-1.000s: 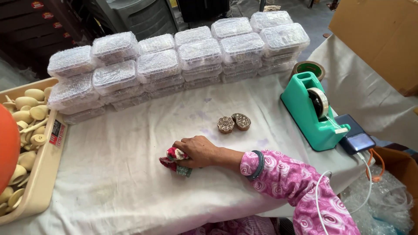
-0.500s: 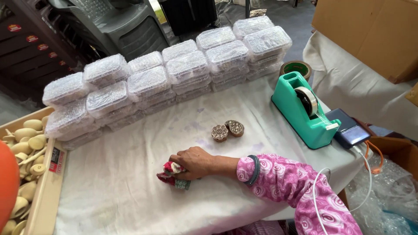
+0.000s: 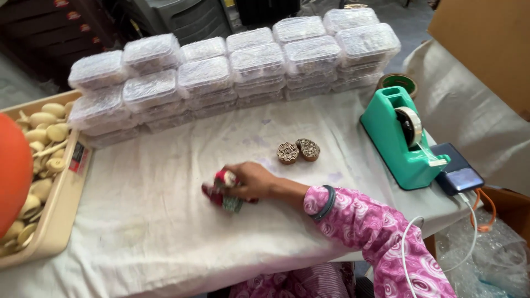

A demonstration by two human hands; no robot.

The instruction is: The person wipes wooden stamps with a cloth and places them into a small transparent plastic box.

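My right hand (image 3: 252, 180), in a pink patterned sleeve with a dark bangle, rests on the white cloth-covered table (image 3: 154, 221). Its fingers are closed on a small red, green and white bundle (image 3: 221, 191) that lies against the cloth. Two round carved wooden blocks (image 3: 298, 150) sit side by side a little beyond the hand. My left hand is out of view.
Stacks of clear lidded plastic boxes (image 3: 232, 69) line the far side. A teal tape dispenser (image 3: 406, 140), a dark phone (image 3: 457, 174) with cables and a green tape roll (image 3: 398, 83) stand at the right. A beige tray (image 3: 58, 209) of pale pieces and an orange round object (image 3: 11, 171) are at the left.
My right hand stays on the small bundle at the same spot on the cloth. Only the view has shifted slightly.
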